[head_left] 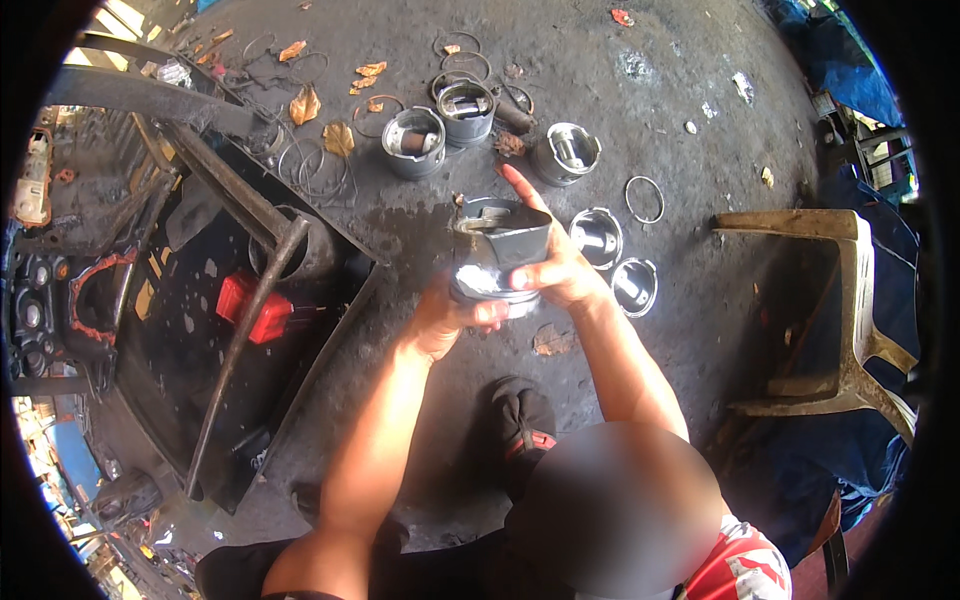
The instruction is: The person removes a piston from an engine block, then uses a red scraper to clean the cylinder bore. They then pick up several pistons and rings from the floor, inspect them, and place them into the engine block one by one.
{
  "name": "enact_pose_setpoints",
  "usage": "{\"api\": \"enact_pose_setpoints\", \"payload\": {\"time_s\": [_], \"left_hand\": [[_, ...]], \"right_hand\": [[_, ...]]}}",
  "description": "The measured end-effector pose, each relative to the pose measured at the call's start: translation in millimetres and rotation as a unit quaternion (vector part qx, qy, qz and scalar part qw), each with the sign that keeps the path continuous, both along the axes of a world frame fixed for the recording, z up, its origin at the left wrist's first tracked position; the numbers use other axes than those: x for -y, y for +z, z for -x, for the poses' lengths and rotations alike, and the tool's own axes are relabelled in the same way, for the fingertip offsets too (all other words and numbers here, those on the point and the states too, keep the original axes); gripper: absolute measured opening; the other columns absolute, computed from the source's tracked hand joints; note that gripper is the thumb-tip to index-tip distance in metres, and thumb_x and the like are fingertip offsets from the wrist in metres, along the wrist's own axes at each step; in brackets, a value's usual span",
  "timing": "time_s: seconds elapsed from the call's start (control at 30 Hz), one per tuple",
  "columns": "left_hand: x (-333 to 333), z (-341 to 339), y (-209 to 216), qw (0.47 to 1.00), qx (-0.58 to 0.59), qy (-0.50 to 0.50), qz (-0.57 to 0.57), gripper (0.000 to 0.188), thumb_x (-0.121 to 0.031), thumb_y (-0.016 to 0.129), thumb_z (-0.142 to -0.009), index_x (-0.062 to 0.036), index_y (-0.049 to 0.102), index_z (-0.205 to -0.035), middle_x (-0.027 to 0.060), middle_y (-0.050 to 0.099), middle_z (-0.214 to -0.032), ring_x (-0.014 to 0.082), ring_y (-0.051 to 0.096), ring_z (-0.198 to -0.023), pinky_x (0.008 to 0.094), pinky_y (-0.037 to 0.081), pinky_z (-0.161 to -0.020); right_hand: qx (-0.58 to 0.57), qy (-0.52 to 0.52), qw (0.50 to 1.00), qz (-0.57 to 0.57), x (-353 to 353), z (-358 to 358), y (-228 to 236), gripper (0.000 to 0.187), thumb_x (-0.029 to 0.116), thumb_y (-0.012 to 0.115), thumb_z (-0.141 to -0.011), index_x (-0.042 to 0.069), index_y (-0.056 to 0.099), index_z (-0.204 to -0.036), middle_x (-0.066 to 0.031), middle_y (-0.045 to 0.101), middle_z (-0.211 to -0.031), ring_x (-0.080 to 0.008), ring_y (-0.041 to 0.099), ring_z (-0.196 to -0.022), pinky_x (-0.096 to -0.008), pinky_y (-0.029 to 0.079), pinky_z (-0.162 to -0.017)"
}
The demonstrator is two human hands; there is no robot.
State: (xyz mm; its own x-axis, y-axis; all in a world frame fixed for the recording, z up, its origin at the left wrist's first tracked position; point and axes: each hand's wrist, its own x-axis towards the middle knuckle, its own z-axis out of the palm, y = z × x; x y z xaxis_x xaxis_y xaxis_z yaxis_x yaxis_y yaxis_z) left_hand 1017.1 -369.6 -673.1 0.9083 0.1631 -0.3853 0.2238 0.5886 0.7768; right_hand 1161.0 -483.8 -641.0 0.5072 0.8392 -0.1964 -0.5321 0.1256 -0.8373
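Note:
A grey metal engine piston [503, 245] is held up in front of me between both hands, its skirt side facing up. My left hand [440, 318] grips its lower left side, the thumb lying along the ring grooves. From the right, my right hand [568, 268] clasps the piston with its thumb on the front and the index finger stretched out past the top. On the ground beyond stand more pistons: a piston [413, 145] at the left, another piston [466, 112] beside it, and a piston [567, 155] farther right. Two pistons [596, 238] [634, 287] lie just right of my right hand.
Thin metal rings [644, 200] lie scattered on the dark, dirty floor among dry leaves [305, 104]. At the left stands a metal frame [245, 350] over a black tray with a red box [252, 308]. A plastic chair [850, 310] lies at the right. My shoe [522, 418] is below.

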Motion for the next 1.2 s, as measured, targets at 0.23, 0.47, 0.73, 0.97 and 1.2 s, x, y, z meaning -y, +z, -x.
{"api": "enact_pose_setpoints", "payload": {"time_s": [0.23,0.47,0.73,0.97,1.2], "left_hand": [[7.5,-2.3,5.1,0.976,0.131,0.129,-0.113,0.075,-0.018,0.094,-0.069,-0.0015,0.062,-0.134,0.0107,0.071,-0.122,0.0186,0.068,-0.107,0.0337,0.059,-0.092],[4.9,-2.3,1.4,0.968,0.064,0.116,-0.215,0.069,-0.023,0.096,-0.07,-0.0004,0.064,-0.127,0.0101,0.072,-0.11,0.0196,0.071,-0.101,0.033,0.06,-0.08],[12.9,-3.5,-1.4,0.988,0.064,0.107,-0.089,0.069,-0.013,0.094,-0.069,-0.0026,0.061,-0.129,0.0045,0.07,-0.101,0.0082,0.066,-0.078,0.0292,0.055,-0.057],[-3.9,2.0,8.2,0.991,0.094,0.005,-0.091,0.068,-0.017,0.09,-0.076,0.0001,0.06,-0.135,0.009,0.069,-0.115,0.0138,0.068,-0.096,0.0281,0.06,-0.071],[-1.4,-5.5,1.9,0.996,0.08,0.017,-0.027,0.08,-0.017,0.094,-0.069,-0.0061,0.057,-0.14,0.008,0.069,-0.115,0.0096,0.066,-0.094,0.0218,0.053,-0.063]], "right_hand": [[0.111,-0.001,0.992,0.053,2.1,1.8,-8.7,0.133,0.019,0.101,-0.057,0.007,0.025,-0.164,-0.0167,0.058,-0.142,-0.0284,0.056,-0.132,-0.0422,0.043,-0.116],[0.193,-0.011,0.976,0.1,6.9,-3.2,-2.7,0.129,0.015,0.1,-0.057,0.007,0.027,-0.163,-0.017,0.061,-0.139,-0.0306,0.059,-0.131,-0.0451,0.044,-0.115],[0.181,-0.007,0.968,0.173,7.2,-1.5,4.4,0.126,0.023,0.103,-0.055,0.005,0.034,-0.159,-0.0172,0.059,-0.14,-0.0272,0.057,-0.131,-0.043,0.044,-0.113],[0.168,0.004,0.98,0.103,8.7,-1.8,11.4,0.125,0.017,0.102,-0.055,0.009,0.034,-0.159,-0.0165,0.059,-0.141,-0.0283,0.059,-0.128,-0.0433,0.046,-0.112],[0.119,0.024,0.991,0.06,5.8,-4.5,9.6,0.121,0.018,0.101,-0.054,0.007,0.037,-0.156,-0.0129,0.061,-0.137,-0.026,0.059,-0.127,-0.0411,0.046,-0.112]]}}
